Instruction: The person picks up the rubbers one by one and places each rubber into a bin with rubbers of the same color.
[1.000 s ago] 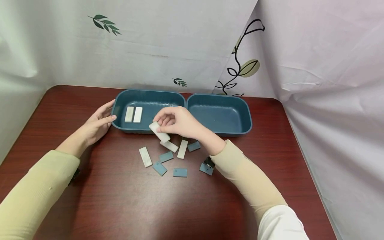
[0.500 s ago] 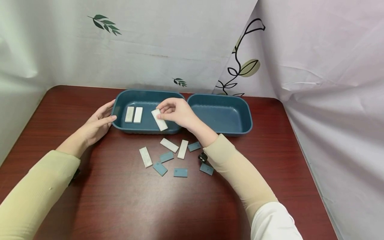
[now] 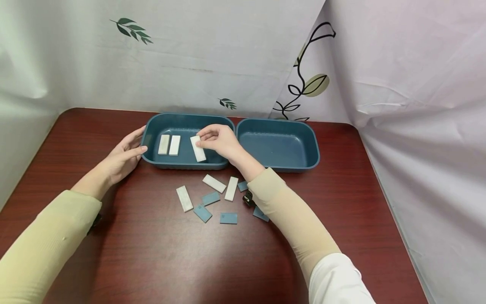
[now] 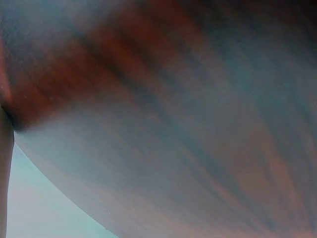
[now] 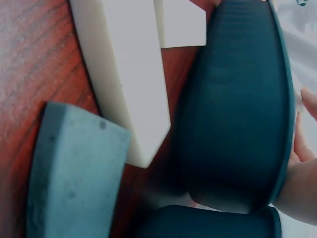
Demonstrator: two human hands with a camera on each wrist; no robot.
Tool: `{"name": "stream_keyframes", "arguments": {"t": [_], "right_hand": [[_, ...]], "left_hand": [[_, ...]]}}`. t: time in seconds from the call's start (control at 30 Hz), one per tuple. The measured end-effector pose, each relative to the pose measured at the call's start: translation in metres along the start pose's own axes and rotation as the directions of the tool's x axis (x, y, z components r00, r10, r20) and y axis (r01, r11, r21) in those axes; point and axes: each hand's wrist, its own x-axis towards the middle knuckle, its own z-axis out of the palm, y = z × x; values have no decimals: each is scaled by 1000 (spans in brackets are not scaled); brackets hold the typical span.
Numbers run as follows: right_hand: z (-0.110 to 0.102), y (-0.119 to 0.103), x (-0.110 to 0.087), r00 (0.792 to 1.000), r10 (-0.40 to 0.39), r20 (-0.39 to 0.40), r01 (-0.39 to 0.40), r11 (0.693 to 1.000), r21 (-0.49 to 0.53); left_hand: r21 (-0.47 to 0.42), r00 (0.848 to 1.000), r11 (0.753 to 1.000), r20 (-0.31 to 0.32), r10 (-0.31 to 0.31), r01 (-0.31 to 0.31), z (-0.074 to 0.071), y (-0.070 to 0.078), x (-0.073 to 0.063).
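Note:
My right hand (image 3: 222, 141) pinches a white rectangular block (image 3: 198, 153) between thumb and fingers. It holds the block tilted over the left blue bin (image 3: 190, 165), inside the rim. Two white blocks (image 3: 174, 145) lie side by side in that bin's left part. At the bin's left end rests my left hand (image 3: 123, 158), its fingers extended along the outer wall and the thumb at the rim. The left wrist view is a blur of red and grey. In the right wrist view, the bin wall partly hides my right hand (image 5: 302, 173).
A second blue bin (image 3: 279, 169) adjoins the first on the right. In front of the bins, several white blocks (image 3: 214, 184) and blue-grey blocks (image 3: 228, 218) lie scattered on the red-brown table (image 3: 159, 253). White curtains (image 3: 190, 63) hang behind and beside the table.
My right hand has carried the white block from the bin's front edge up and inward over the left bin, then slightly left. The left hand has stayed in place.

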Motion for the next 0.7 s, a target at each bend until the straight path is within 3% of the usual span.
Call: {"name": "stream_keyframes", "arguments": {"t": [0.23,0.7], "right_hand": [[7,5,10,1000,21,-19,-22,999,-38],[14,7,28,993,103,-51,-103,995,-6]], "left_hand": [[11,1000,1000,-14,-17,18,0,0,-1],[17,999,1000,-23,-22,22,2,3,-2]]}}
